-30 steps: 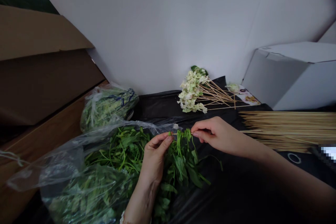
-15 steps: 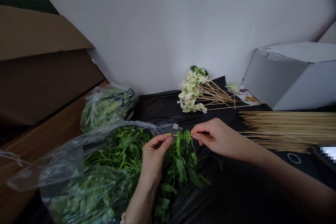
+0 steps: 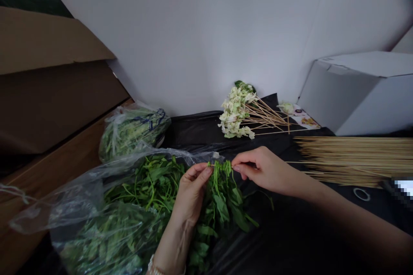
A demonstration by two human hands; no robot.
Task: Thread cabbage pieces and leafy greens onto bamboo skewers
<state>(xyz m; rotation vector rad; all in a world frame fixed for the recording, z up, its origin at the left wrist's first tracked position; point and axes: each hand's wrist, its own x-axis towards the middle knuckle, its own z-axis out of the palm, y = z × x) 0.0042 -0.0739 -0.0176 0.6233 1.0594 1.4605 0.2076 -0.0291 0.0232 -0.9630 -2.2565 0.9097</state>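
My left hand (image 3: 193,184) is closed in a pinch on a leafy green stem at the left tip of a thin wooden skewer. Thumb and forefinger of my right hand (image 3: 258,164) are closed on the same skewer, which passes behind the hand to the right. Between the two hands, folded stems of leafy greens (image 3: 222,193) are threaded on the skewer, their leaves hanging down. Loose leafy greens (image 3: 155,182) lie in an opened clear plastic bag (image 3: 80,202) beside and below my left hand. My fingertips cover part of the skewer.
Skewers with pale cabbage pieces (image 3: 235,111) lie beyond my hands. Bare wooden skewers (image 3: 358,159) are stacked at right, near a white box (image 3: 364,90). A tied bag of greens (image 3: 132,131) sits at left by a cardboard box (image 3: 54,99). Black plastic sheeting (image 3: 284,227) covers the surface.
My right hand has shifted slightly left, and the threaded stems now sit closer to my left fingertips. My left hand stays almost in place, its wrist slightly turned.
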